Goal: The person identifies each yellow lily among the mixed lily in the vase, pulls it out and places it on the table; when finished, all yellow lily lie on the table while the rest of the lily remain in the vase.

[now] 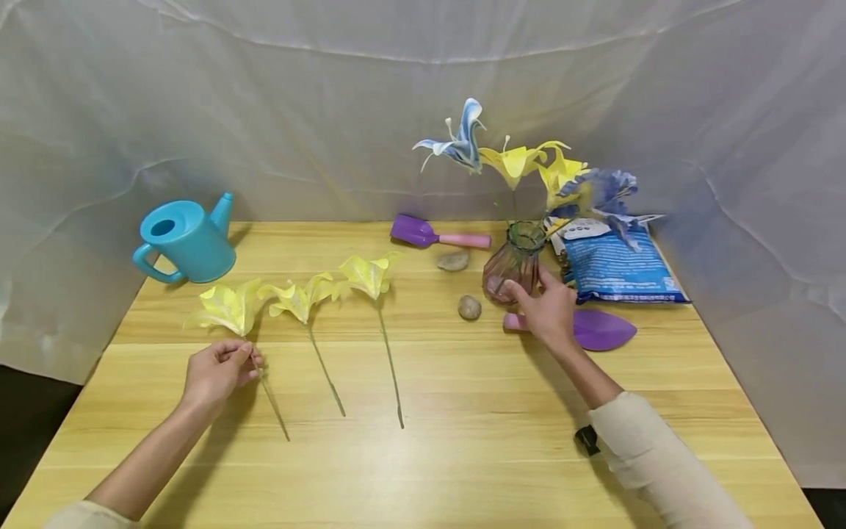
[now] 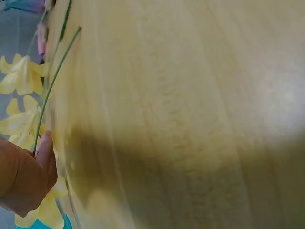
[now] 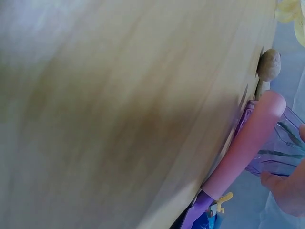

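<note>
My left hand (image 1: 221, 371) pinches the stem of a yellow artificial lily (image 1: 228, 307) just below its bloom, at the left of the table. In the left wrist view the green stem (image 2: 57, 78) runs out past the thumb. Two more yellow lilies (image 1: 300, 301) lie to its right, stems towards me. At the right, my right hand (image 1: 551, 308) holds the lower body of a purplish glass vase (image 1: 497, 273), thumb and fingers on either side. Yellow lilies (image 1: 515, 163), a blue-and-white lily (image 1: 459, 143) and a blue-purple flower (image 1: 604, 192) stand in the vase.
A turquoise watering can (image 1: 192, 246) stands at the back left. A purple shovel (image 1: 415, 231) and two stones (image 1: 470, 307) lie left of the vase. A purple trowel (image 1: 603, 329) lies under my right hand. Behind it rest a blue packet (image 1: 621, 268) and, nearer me, a small black object (image 1: 586, 441).
</note>
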A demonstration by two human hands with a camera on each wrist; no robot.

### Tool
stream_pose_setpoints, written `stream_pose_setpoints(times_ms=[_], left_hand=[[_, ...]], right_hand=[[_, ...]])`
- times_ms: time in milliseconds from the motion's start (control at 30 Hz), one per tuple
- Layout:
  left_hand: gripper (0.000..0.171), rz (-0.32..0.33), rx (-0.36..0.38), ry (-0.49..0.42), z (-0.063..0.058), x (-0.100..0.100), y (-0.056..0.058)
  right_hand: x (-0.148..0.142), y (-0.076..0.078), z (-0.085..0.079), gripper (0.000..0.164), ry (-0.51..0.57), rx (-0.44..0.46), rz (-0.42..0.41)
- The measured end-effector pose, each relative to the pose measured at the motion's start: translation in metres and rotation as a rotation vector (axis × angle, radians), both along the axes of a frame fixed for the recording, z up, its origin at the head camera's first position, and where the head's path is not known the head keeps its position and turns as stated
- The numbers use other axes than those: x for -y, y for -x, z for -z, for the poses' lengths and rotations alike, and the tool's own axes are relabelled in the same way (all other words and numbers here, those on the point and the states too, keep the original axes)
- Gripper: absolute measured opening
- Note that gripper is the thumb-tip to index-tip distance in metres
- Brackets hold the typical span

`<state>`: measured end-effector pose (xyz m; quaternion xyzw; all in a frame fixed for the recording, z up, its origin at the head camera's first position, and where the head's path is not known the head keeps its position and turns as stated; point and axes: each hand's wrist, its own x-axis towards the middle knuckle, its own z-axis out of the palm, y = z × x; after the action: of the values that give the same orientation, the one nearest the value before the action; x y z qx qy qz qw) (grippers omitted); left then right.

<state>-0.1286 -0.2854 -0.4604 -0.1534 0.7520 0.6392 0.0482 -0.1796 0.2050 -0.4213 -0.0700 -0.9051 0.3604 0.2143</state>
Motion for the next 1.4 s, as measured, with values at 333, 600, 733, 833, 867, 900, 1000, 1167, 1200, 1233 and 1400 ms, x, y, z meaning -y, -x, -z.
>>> stream_pose_setpoints(times_ms=[333, 600, 733, 833, 867, 900, 1000, 1167, 1200, 1233, 1400], left_hand=[[0.052, 0.088, 0.041, 0.014, -0.015, -0.028, 0.005], [0.044, 0.193, -0.152, 0.516, -0.038, -0.034, -0.006], [0.032, 0.177, -0.432, 0.905, -0.053, -0.039, -0.014], [0.025, 0.227, -0.61, 0.972, -0.069, -0.055, -0.015], [0.022, 0.258, -0.652, 0.96, -0.075, -0.062, -0.014], [0.018, 0.288, -0.688, 0.937, -0.081, -0.07, -0.013], [0.014, 0.385, -0.75, 0.822, -0.099, -0.097, -0.008], [0.017, 0.513, -0.728, 0.578, -0.124, -0.149, 0.008], [0.019, 0.536, -0.714, 0.526, -0.127, -0.161, 0.013], [0.02, 0.555, -0.695, 0.476, -0.129, -0.172, 0.018], [0.021, 0.615, -0.57, 0.249, -0.133, -0.23, 0.053]], right_hand=[[-0.001, 0.001, 0.001, 0.061, -0.013, -0.006, 0.001], [0.0, 0.0, 0.001, 0.062, 0.005, -0.009, -0.003], [0.0, 0.001, 0.001, 0.062, -0.002, -0.025, 0.002], [0.0, 0.001, 0.001, 0.062, -0.006, -0.035, 0.007], [0.0, 0.001, 0.002, 0.062, -0.006, -0.034, 0.009], [0.0, 0.001, 0.002, 0.063, -0.005, -0.03, 0.009], [-0.002, 0.001, 0.002, 0.065, -0.006, -0.01, 0.009], [-0.007, 0.002, -0.002, 0.066, -0.024, 0.024, -0.01], [-0.008, 0.002, -0.003, 0.065, -0.029, 0.026, -0.014], [-0.008, 0.003, -0.004, 0.066, -0.03, 0.03, -0.019], [-0.008, 0.008, -0.008, 0.072, -0.045, 0.054, -0.018]])
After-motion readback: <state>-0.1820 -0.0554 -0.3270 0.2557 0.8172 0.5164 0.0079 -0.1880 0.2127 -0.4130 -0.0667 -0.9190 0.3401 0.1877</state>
